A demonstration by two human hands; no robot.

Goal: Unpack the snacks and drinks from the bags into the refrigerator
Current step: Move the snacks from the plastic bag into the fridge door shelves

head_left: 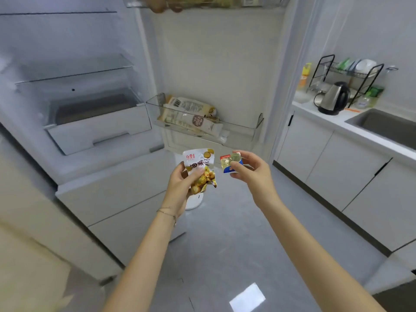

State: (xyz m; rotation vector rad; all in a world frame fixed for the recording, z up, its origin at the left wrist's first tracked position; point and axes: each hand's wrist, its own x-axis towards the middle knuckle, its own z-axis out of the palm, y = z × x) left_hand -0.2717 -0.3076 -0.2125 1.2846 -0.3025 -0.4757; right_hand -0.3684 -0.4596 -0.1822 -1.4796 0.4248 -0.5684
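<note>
My left hand [180, 183] grips a white and yellow snack pouch [199, 167] with golden nuts pictured on it. My right hand [252, 172] pinches a small gold-foil and blue snack packet [230, 162]. Both are held side by side in front of the open refrigerator [90, 86], below its door. A clear door bin [247, 129] holds beige snack packs [191, 115] lying flat. The glass shelves [74, 73] inside look bare, and the white drawer [99, 129] stands pulled out.
To the right runs a white counter [324, 115] with a steel kettle [333, 97], a black dish rack [346, 75] and a sink [387, 127]. White cabinets stand beneath it. A grey floor [225, 244] stretches below my arms. An upper door bin [202, 2] holds yellowish items.
</note>
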